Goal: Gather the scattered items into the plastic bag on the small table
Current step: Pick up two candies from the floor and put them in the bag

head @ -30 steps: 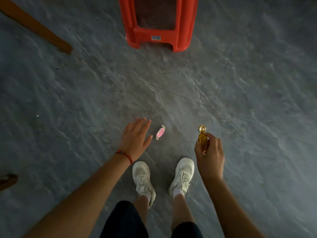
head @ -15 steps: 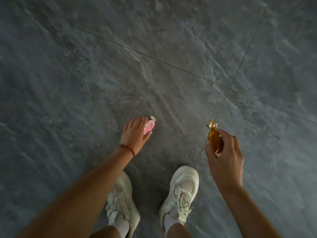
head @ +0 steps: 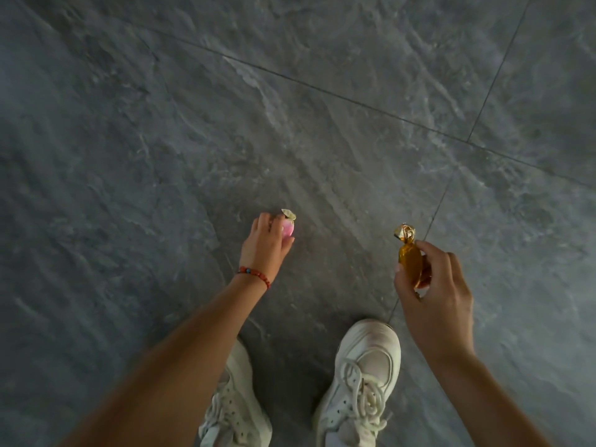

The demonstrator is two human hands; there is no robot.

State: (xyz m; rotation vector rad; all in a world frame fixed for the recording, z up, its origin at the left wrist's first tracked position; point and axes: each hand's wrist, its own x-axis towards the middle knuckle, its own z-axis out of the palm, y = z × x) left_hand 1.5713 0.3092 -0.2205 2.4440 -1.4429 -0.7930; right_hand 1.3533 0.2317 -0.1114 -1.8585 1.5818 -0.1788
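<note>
The left hand [head: 266, 245] reaches down with its fingers curled over a pink candy [head: 288, 229], pinching it between fingertips and thumb; the candy's pale twisted wrapper end sticks out at about one o'clock from the knuckles, and whether the candy touches the floor [head: 161, 140] or is lifted just off it cannot be told. A red beaded bracelet [head: 254, 275] circles that wrist, with one blue bead among the red; the bare forearm runs back toward seven o'clock.

At three o'clock from the left hand, well apart from it, the right hand [head: 433, 287] is closed around a gold candy [head: 409, 256] (amber foil, its crinkled twist pointing to twelve o'clock); thumb on one side, fingers on the other, the candy upright and held above the floor.

Below both hands, toward six o'clock, stand two white laced sneakers; the right sneaker [head: 361, 382] shows in full, the left sneaker [head: 235, 408] is partly hidden behind the left forearm.

The floor is dark grey stone-look tile; grout lines cross at about two o'clock from the gold candy.
</note>
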